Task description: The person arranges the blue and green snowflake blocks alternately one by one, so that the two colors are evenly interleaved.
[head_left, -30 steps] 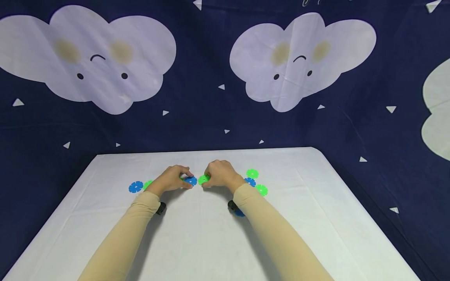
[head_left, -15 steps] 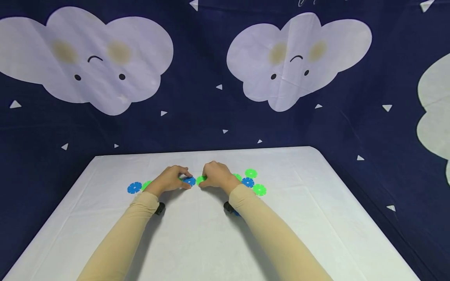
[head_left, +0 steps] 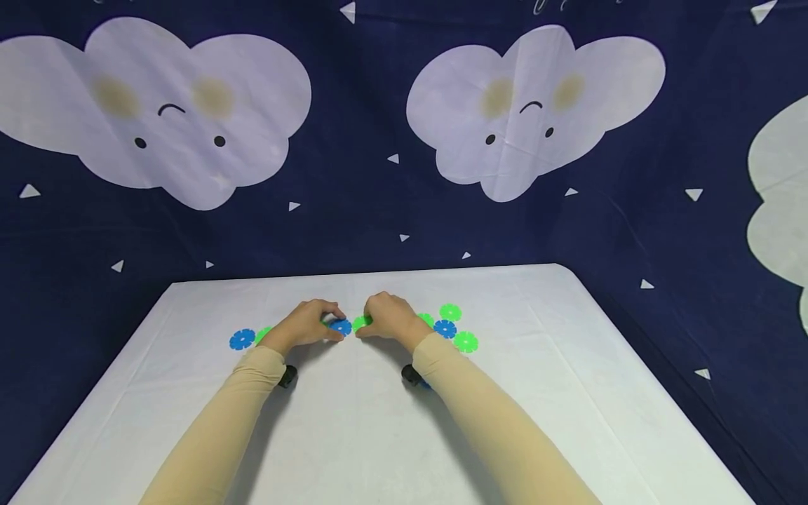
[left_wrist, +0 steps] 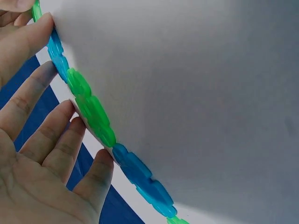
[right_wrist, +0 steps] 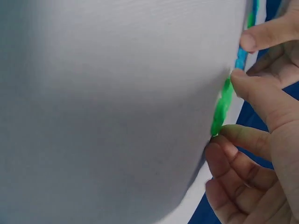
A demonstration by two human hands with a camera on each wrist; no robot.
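Note:
My left hand [head_left: 306, 324] holds a blue notched plastic disc [head_left: 341, 327] by its edges, between thumb and index finger, flat on the white table. Facing it, my right hand [head_left: 393, 317] pinches a green notched disc [head_left: 360, 322], partly hidden by the fingers. The two discs lie edge to edge, very close together. In the left wrist view, the row runs on under the left palm with a green disc [left_wrist: 93, 112] and another blue disc [left_wrist: 145, 177]. The right wrist view has the green disc [right_wrist: 222, 107] between thumb and index fingertips.
Right of the right hand lie a blue disc [head_left: 445, 329] and green discs [head_left: 466, 341] in a cluster. A blue disc [head_left: 242, 339] marks the row's left end. Another blue disc [head_left: 426, 384] is mostly hidden beneath the right forearm. Behind the table [head_left: 353, 435] hangs a dark cloud-print cloth [head_left: 353, 231].
My right hand has slid slightly left with the green disc, closer to the blue one, uncovering a green disc in the right cluster. The left hand stays in place.

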